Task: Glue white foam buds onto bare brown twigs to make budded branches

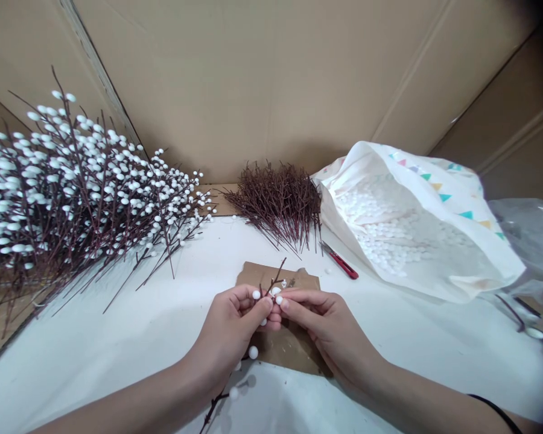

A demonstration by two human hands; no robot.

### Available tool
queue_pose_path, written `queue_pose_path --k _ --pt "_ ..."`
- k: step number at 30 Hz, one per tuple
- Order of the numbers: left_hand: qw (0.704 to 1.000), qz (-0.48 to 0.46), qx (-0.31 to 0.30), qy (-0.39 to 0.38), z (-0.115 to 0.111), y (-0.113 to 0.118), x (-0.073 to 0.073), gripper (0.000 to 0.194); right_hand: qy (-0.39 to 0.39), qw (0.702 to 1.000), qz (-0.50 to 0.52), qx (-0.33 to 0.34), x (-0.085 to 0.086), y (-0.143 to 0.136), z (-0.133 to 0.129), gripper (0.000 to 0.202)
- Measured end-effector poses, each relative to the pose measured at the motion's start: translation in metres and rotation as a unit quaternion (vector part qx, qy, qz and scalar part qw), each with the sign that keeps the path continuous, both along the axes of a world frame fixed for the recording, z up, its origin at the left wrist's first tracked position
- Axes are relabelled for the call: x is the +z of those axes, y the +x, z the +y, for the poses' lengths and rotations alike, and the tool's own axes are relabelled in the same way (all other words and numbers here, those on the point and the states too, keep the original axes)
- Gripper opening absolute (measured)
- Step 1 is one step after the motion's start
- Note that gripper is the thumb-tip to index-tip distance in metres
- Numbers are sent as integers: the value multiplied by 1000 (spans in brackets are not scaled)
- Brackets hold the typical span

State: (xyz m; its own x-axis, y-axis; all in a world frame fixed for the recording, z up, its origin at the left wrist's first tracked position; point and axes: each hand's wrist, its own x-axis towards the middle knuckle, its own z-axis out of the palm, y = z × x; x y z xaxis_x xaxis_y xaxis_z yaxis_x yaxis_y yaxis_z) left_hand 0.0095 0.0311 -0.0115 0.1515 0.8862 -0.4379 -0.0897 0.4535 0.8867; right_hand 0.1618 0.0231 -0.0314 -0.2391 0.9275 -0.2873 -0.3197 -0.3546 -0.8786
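l hand (235,316) pinches twig (276,278) btwn thumb & fingers, tip just beyond them; r hand (330,322) grips white bud (279,299) on it, over cardboard (294,351). pushing too hard w/ r could snap twig or pop bud loose.

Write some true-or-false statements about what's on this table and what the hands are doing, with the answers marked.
1. The left hand holds a dark brown twig bearing small white beads. True.
2. A bundle of bare brown twigs lies between white-beaded branches and an open white bag with coloured triangles. True.
3. The bag is empty. False: many small white pieces are inside.
4. The slim red-handled cutter is in the right hand. False: it lies on the white tabletop.
5. A flat brown cardboard piece lies beneath the hands. True.
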Motion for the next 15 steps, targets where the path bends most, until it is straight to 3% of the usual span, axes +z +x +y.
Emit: queue_pose_path --k 11,13,15 --pt "1000 1 0 12 0 0 3 16 21 999 -28 9 5 -4 -1 17" --pt "1000 -2 -2 0 1 0 3 16 42 997 -68 -4 13 2 0 23" --pt "1000 -5 0 -17 2 -2 4 16 108 978 -171 -43 24 18 6 30"
